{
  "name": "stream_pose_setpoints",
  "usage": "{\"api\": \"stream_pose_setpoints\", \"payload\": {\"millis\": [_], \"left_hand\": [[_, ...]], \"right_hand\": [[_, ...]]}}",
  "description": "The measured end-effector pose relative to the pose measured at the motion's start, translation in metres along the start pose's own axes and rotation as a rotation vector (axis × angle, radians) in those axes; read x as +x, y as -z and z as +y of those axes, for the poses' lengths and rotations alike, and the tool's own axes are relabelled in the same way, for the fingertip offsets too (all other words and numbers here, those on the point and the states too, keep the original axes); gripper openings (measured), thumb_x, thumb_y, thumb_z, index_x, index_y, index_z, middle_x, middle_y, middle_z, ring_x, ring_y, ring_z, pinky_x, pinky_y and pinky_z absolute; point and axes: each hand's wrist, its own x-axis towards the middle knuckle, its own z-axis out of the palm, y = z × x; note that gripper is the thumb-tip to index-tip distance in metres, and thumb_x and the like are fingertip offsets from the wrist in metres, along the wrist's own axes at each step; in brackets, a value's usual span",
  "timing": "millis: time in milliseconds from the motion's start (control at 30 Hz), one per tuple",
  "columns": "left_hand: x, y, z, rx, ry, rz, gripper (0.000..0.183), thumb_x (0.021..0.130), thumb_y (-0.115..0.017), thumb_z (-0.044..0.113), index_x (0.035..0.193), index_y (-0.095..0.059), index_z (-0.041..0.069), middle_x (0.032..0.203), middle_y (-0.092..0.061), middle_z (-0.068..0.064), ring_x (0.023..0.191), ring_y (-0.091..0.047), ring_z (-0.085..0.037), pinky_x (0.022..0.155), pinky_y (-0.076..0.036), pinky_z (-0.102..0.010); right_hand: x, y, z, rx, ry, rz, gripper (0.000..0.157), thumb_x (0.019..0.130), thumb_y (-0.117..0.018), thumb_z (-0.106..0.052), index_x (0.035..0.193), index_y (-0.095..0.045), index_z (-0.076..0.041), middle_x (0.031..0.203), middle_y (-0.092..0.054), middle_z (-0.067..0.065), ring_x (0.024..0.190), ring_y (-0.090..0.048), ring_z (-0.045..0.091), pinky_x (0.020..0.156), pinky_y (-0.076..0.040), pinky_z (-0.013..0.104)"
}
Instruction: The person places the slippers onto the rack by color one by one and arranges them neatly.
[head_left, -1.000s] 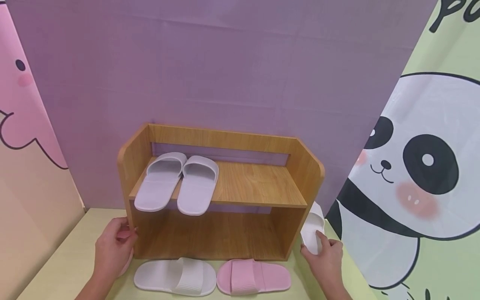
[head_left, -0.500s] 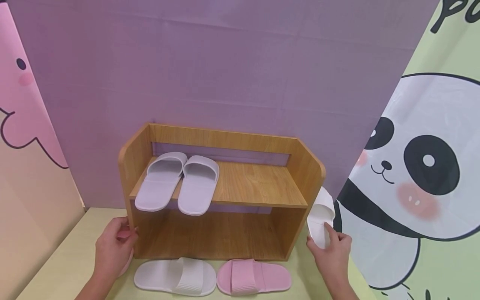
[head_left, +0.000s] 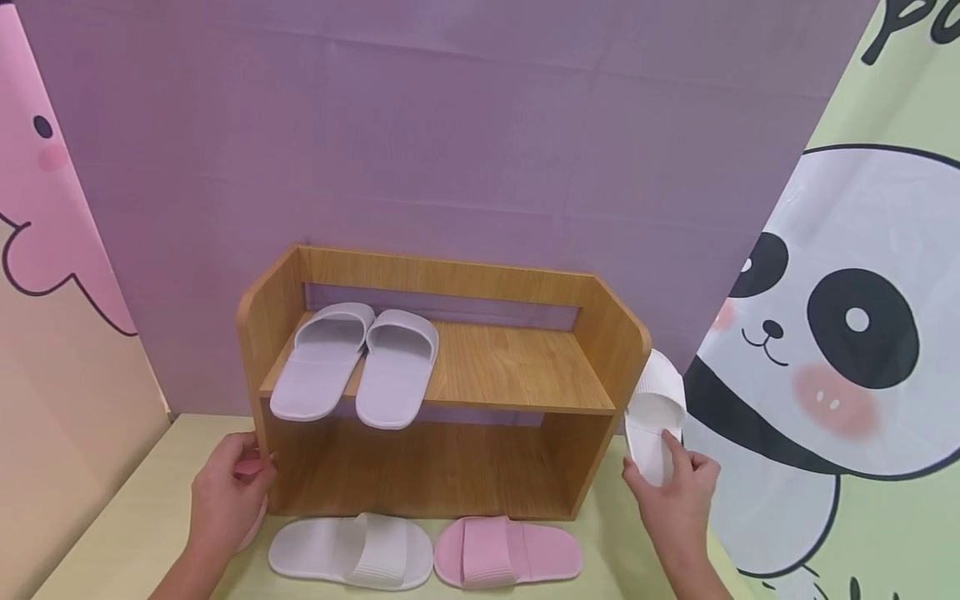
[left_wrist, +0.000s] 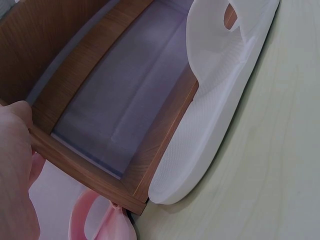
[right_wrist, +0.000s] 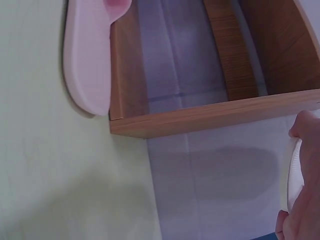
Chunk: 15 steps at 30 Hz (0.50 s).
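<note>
A two-tier wooden shoe rack (head_left: pixel 495 467) stands on the table. Beside its left panel is my left hand (head_left: pixel 225 500), its thumb and fingers gripping the panel's front edge. A pink slipper (left_wrist: pixel 115 225), partly hidden by this hand, stands outside that panel. My right hand (head_left: pixel 675 500) pinches the sole end of a white slipper (head_left: pixel 660 400) between thumb and fingers. This slipper is held up outside the right panel, toe strap uppermost. In the right wrist view, only a sliver of it shows beside the hand.
Two pale lilac slippers (head_left: pixel 397 375) sit side by side on the rack's upper shelf, at the left. In front of the rack lie a white slipper (head_left: pixel 315 550) and a pink slipper (head_left: pixel 547 554), end to end. Printed panda wall covering (head_left: pixel 847 333) borders the right side.
My right hand has risen and moved right with the white slipper, which shows more fully beside the rack. The left hand stays at the left panel.
</note>
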Motion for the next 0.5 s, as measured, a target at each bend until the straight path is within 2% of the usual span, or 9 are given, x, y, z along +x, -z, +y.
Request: {"api": "stream_pose_setpoints", "payload": {"millis": [67,167,233,300,367,400,500], "left_hand": [[0.0,0.0,0.0,0.0,0.001,-0.003,0.039,0.087,-0.085,-0.009,0.12,-0.069,0.003,0.106,-0.075,-0.015,0.088,-0.077,-0.04,0.073,-0.045,0.001],[0.0,0.0,0.001,0.005,0.01,-0.007,0.038,0.088,-0.085,-0.009,0.12,-0.069,0.003,0.106,-0.075,-0.015,0.089,-0.077,-0.039,0.075,-0.044,0.002],[0.001,0.0,0.002,0.011,0.012,-0.011,0.038,0.088,-0.085,-0.008,0.121,-0.069,0.004,0.107,-0.075,-0.015,0.09,-0.077,-0.038,0.076,-0.043,0.002],[0.001,0.0,0.002,0.009,0.01,-0.009,0.038,0.088,-0.085,-0.009,0.12,-0.069,0.003,0.106,-0.075,-0.015,0.089,-0.077,-0.038,0.075,-0.043,0.002],[0.001,0.0,0.002,0.009,0.005,-0.005,0.039,0.087,-0.086,-0.01,0.12,-0.069,0.003,0.106,-0.075,-0.015,0.088,-0.077,-0.037,0.075,-0.044,0.002],[0.001,0.0,0.002,0.007,0.003,-0.001,0.039,0.087,-0.086,-0.01,0.12,-0.069,0.003,0.105,-0.076,-0.015,0.088,-0.077,-0.037,0.075,-0.045,0.002],[0.0,0.0,0.001,0.005,-0.002,0.005,0.039,0.086,-0.086,-0.011,0.119,-0.07,0.003,0.105,-0.076,-0.014,0.087,-0.077,-0.035,0.074,-0.046,0.001]], "right_hand": [[0.002,0.003,-0.002,0.004,0.0,0.017,0.073,0.081,-0.095,-0.013,0.146,-0.065,0.001,0.123,-0.041,0.028,0.119,-0.043,0.041,0.089,-0.054,0.065],[0.005,0.008,-0.007,0.019,0.001,0.046,0.073,0.081,-0.095,-0.013,0.147,-0.066,-0.001,0.123,-0.042,0.027,0.119,-0.044,0.038,0.089,-0.054,0.056],[0.007,0.011,-0.011,0.025,-0.009,0.06,0.074,0.081,-0.095,-0.013,0.148,-0.067,-0.004,0.124,-0.042,0.025,0.119,-0.044,0.032,0.089,-0.054,0.041],[0.009,0.015,-0.015,0.034,-0.023,0.064,0.074,0.082,-0.095,-0.014,0.15,-0.066,-0.006,0.127,-0.042,0.023,0.12,-0.043,0.027,0.086,-0.049,0.025],[0.012,0.018,-0.018,0.043,-0.029,0.068,0.075,0.083,-0.095,-0.015,0.152,-0.065,-0.007,0.129,-0.042,0.021,0.119,-0.041,0.021,0.083,-0.042,0.014],[0.013,0.019,-0.02,0.052,-0.029,0.074,0.075,0.084,-0.095,-0.015,0.152,-0.065,-0.008,0.129,-0.041,0.021,0.117,-0.041,0.02,0.082,-0.04,0.01],[0.016,0.021,-0.024,0.099,-0.002,0.108,0.074,0.083,-0.094,-0.011,0.151,-0.066,-0.007,0.129,-0.041,0.021,0.113,-0.042,0.017,0.08,-0.039,0.008]]}}
